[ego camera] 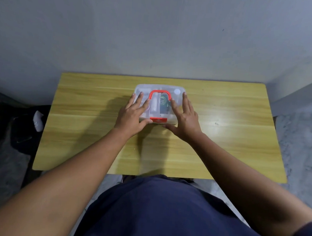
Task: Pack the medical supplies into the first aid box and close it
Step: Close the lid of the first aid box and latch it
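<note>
A clear plastic first aid box (pixel 173 88) with a red handle (pixel 160 92) and a red front latch (pixel 158 120) sits on the wooden table, its lid down. Supplies show dimly through the lid, among them a white roll (pixel 154 105) and a dark green packet (pixel 164 104). My left hand (pixel 133 114) lies flat on the lid's left side, fingers spread, thumb by the latch. My right hand (pixel 184 117) lies flat on the lid's right side, thumb at the box's front edge.
The yellow wooden table (pixel 232 137) stands against a grey wall. Dark bags and a white object (pixel 37 121) lie on the floor to the left. A pale rug (pixel 303 145) is at the right.
</note>
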